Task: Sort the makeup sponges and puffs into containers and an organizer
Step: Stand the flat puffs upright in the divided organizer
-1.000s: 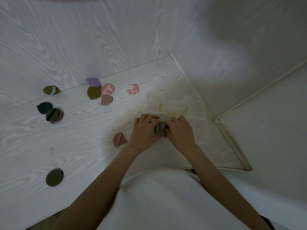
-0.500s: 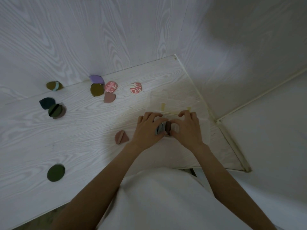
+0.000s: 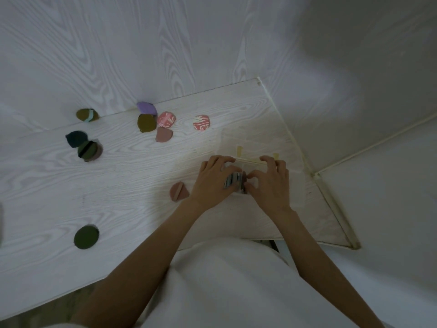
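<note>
A clear plastic organizer (image 3: 250,147) stands near the table's right corner. My left hand (image 3: 212,181) and my right hand (image 3: 272,183) meet at its near side, fingers curled round a small upright stack of puffs (image 3: 234,182), grey-striped and dusty pink. A pink puff (image 3: 179,191) lies just left of my left hand. Farther left lie loose puffs: purple (image 3: 147,107), olive (image 3: 146,123), two pink marbled ones (image 3: 166,119) (image 3: 201,122), a mauve one (image 3: 163,134), a dark teal one (image 3: 76,138), a banded olive one (image 3: 88,150), and a dark green one (image 3: 86,237).
The white wood-grain table (image 3: 118,185) sits in a corner between a wood-grain wall (image 3: 142,43) and a plain grey wall (image 3: 366,79). Another olive puff (image 3: 87,114) lies against the back wall. The table's right edge (image 3: 335,209) runs diagonally close to my right hand.
My right hand has spread its fingers and shifted slightly right along the organizer. The stack of puffs between my hands shows more clearly. The loose puffs have not moved.
</note>
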{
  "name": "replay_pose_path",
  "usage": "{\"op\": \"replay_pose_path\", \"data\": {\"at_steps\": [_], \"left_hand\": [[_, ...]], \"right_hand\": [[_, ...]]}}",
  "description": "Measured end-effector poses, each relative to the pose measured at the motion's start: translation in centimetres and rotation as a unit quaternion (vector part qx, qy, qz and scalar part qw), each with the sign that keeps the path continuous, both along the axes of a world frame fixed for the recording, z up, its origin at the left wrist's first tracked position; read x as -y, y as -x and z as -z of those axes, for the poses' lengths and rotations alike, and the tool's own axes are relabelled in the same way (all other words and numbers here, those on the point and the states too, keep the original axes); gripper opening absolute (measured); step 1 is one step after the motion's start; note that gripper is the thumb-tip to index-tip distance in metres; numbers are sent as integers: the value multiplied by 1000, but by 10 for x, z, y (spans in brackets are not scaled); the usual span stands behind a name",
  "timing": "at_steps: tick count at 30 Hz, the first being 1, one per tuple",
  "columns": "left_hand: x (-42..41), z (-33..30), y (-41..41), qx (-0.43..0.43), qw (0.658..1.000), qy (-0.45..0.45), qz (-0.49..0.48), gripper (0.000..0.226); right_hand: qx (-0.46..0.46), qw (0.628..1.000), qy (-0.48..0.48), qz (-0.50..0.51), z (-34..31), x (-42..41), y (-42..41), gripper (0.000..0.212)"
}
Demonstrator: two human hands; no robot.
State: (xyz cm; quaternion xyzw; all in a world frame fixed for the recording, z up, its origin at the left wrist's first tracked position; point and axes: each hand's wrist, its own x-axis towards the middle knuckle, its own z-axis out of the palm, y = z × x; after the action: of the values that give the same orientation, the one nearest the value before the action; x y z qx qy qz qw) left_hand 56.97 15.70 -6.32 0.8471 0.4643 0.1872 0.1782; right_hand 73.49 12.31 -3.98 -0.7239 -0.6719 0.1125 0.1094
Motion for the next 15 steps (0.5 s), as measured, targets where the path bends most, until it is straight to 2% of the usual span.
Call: {"op": "replay_pose_path", "data": {"at_steps": [4, 8, 12, 15], "left_hand": [[2, -16, 31, 78, 995, -2, -69, 31], [17, -28, 92, 147, 967, 14, -208, 20], [28, -21, 173, 171, 915, 70, -358, 20], [30, -10, 234, 156, 870, 130, -450, 22]], "right_hand": [[-23, 997, -53, -47, -23, -2, 15, 3], [-69, 983, 10, -172, -39, -23, 55, 11], [-108, 942, 65, -312, -42, -58, 124, 16], [-102, 924, 81, -360, -34, -86, 184, 20]]}}
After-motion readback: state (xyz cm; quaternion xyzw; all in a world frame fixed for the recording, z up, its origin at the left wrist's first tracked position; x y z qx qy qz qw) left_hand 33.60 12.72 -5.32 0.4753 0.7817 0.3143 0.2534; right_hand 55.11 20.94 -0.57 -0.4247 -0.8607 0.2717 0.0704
